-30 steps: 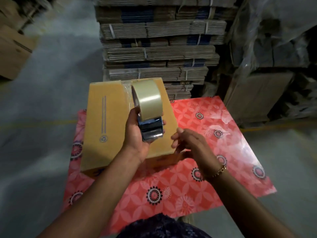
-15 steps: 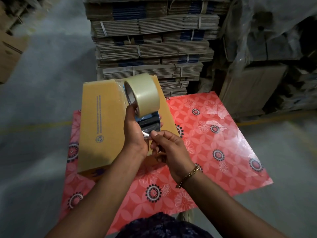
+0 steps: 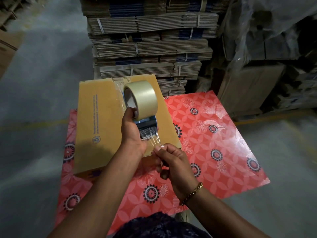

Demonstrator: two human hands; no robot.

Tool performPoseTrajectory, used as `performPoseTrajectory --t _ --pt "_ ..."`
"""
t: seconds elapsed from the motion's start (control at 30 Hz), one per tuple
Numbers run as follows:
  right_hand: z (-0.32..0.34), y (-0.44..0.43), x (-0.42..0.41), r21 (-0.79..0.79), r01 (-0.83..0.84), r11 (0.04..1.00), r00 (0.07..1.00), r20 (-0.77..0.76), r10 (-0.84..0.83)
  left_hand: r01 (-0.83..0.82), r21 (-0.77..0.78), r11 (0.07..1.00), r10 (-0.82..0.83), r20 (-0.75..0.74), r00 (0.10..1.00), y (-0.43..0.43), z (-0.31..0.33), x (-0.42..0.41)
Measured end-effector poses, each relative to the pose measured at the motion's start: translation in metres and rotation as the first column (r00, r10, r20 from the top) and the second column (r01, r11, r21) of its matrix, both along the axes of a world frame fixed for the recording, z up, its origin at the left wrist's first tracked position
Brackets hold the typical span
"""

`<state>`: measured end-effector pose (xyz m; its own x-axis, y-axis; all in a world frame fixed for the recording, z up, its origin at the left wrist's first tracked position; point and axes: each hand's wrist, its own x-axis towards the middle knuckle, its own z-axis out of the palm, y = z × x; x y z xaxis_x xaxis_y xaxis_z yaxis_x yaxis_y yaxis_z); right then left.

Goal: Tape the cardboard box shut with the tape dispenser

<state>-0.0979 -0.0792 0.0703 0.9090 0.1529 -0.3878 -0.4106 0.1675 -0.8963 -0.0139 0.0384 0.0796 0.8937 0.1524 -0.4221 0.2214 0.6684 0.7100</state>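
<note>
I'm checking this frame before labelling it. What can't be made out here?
Head view only:
- Seam of the box under the dispenser: hidden by the left hand and roll.
- Print on the box: too small to read.
- Free tape end: covered by the right hand fingertips.
- Box's near side: hidden by the forearms.

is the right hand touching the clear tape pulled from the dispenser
Touching. The head view shows the right hand pinching the free end of the clear tape strip between thumb and fingertips, stretched from the blue tape dispenser in the left hand.
</note>
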Motion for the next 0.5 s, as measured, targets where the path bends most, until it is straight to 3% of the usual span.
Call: performPoseTrajectory --t 0.33,0.5 --pt "-0.009 -0.011 -0.008 -0.016 0.01 1.0 1.0 -0.024 -0.01 -0.03 0.008 1.0 0.03 -0.098 0.995 -0.005 -0.014 0.008" --pt "-0.019 -0.018 0.001 -0.035 0.012 0.999 0.999 -0.047 -0.013 0.065 0.037 0.997 -0.06 -0.119 0.991 -0.003 -0.025 0.016"
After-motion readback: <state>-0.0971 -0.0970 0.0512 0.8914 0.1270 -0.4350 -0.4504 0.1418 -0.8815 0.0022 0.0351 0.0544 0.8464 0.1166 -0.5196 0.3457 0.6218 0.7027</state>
